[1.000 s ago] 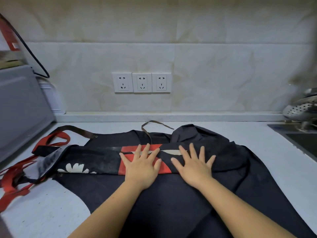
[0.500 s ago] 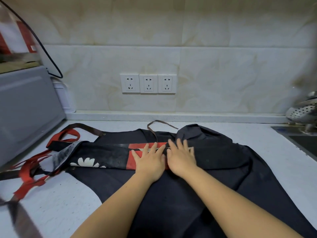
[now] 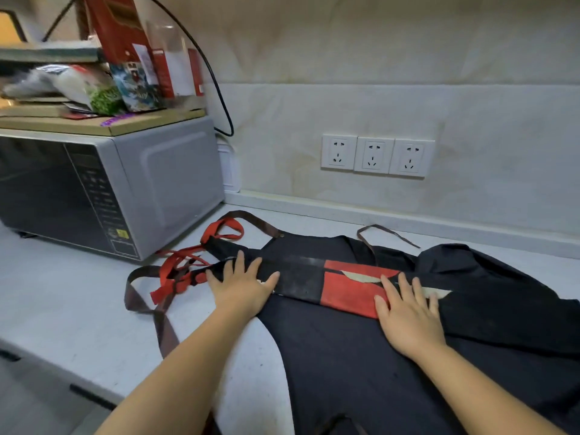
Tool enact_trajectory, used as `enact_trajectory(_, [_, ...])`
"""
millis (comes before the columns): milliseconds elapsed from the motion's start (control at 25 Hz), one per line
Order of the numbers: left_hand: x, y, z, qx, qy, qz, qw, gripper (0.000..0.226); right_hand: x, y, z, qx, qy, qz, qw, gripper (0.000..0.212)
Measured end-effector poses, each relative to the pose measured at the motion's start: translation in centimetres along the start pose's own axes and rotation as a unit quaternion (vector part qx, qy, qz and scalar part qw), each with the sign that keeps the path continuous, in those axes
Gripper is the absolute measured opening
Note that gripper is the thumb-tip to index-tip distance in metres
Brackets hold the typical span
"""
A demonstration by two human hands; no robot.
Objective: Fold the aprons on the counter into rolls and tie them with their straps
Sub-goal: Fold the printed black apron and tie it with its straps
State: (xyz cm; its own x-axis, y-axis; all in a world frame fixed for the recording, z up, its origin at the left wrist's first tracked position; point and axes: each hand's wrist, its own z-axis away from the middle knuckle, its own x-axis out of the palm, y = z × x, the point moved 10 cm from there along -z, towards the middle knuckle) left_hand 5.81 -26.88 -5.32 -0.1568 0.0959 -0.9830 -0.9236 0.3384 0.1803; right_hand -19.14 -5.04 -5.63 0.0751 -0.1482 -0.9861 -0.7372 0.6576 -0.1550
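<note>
Pressing down w/ both palms, the person pins the folded apron [image 3: 314,282] along its length. The left hand [image 3: 243,285] sits on the band's L end and the right hand [image 3: 408,312] on the red patch toward the R end, so the hands are well apart. Fingers on both are straight & spread, w/ flat contact only and nothing gripped or pinched. The wide spacing is prob. meant to hold the crease along the whole strip so neither end springs open before rolling starts.

The folded apron lies as a long narrow band, L to R, on top of a dark apron [image 3: 345,365] spread over the counter [image 3: 78,293]. The band is black w/ a red block & a pale leaf-like shape, and the black part looks a bit worn or dusty. Its red straps [image 3: 188,282] bunch in loose loops just beyond the left hand, toward the microwave [image 3: 125,189]. A brown strap [image 3: 164,331], seemingly the dark apron's, loops onto bare counter & trails toward the near edge. A thin strap [image 3: 403,237] lies at the back near the wall. The dark apron is rumpled on the R side, not flat. No roll is formed and no strap tied, so the task looks to be at an early stage.
</note>
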Motion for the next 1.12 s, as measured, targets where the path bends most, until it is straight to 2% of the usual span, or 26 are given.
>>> enact_trajectory(160, [-2.5, -2.7, -0.7, -0.005, 0.160, 0.005, 0.987, 0.046, 0.2, 0.1, 0.1, 0.003, 0.000, -0.001, 1.000, 0.056])
enact_trajectory(240, [-3.4, -5.4, -1.4, -0.003, 0.187, -0.008, 0.982, 0.038, 0.1, 0.0, -0.1, 0.001, -0.003, 0.002, 1.000, 0.055])
enact_trajectory(360, [-4.5, -9.6, -2.7, -0.026, 0.186, -0.003, 0.982, 0.028, 0.0, -0.2, 0.0, 0.001, -0.001, 0.000, 1.000, 0.055])
enact_trajectory(440, [-5.2, -11.1, -3.3, -0.014, 0.165, 0.104, 0.981, 0.025, 0.0, -0.3, -0.1, -0.001, -0.002, -0.001, 1.000, 0.055])
enact_trajectory(560, [-6.0, -12.0, -3.5, -0.028, 0.091, 0.349, 0.932, 0.019, 0.2, -0.2, -0.1, 0.000, -0.004, -0.002, 1.000, 0.055])
enact_trajectory(600, [-6.6, -12.0, -3.4, -0.041, 0.080, 0.398, 0.913, 0.018, 0.2, -0.2, -0.1, 0.000, -0.003, -0.003, 1.000, 0.056])
enact_trajectory(680, [-8.1, -11.8, -3.3, -0.050, 0.088, 0.426, 0.899, 0.022, 0.2, -0.1, -0.1, 0.000, -0.003, -0.005, 1.000, 0.056])
enact_trajectory(720, [-8.5, -11.7, -3.2, -0.065, 0.088, 0.421, 0.901, 0.025, 0.2, -0.1, -0.1, -0.001, -0.003, -0.005, 1.000, 0.056])
enact_trajectory(760, [-8.5, -11.7, -3.4, -0.087, 0.080, 0.371, 0.921, 0.029, 0.2, -0.1, -0.1, -0.001, -0.003, -0.005, 1.000, 0.056])
enact_trajectory(840, [-8.3, -11.8, -3.5, -0.139, 0.067, 0.119, 0.981, 0.034, 0.3, -0.1, -0.1, 0.000, -0.006, -0.006, 1.000, 0.056])
enact_trajectory(880, [-8.3, -11.5, -3.2, -0.153, 0.082, 0.005, 0.985, 0.033, 0.3, -0.1, 0.0, 0.001, -0.008, -0.005, 1.000, 0.056])
enact_trajectory(920, [-8.3, -9.8, -2.9, -0.123, 0.121, -0.054, 0.984, 0.033, 0.2, -0.1, 0.0, 0.001, -0.008, -0.002, 1.000, 0.056])
enact_trajectory(1000, [-8.3, -3.0, -1.0, 0.041, 0.215, -0.046, 0.975, 0.041, 0.2, -0.2, -0.1, 0.000, -0.008, -0.001, 1.000, 0.056])
enact_trajectory(1040, [-7.7, 1.1, 0.4, 0.131, 0.224, -0.019, 0.966, 0.045, 0.2, -0.2, -0.1, -0.001, -0.008, -0.002, 1.000, 0.056])
enact_trajectory(1120, [-4.9, 7.3, 2.5, 0.218, 0.146, 0.011, 0.965, 0.044, 0.3, -0.3, -0.1, -0.002, -0.011, -0.003, 1.000, 0.056])
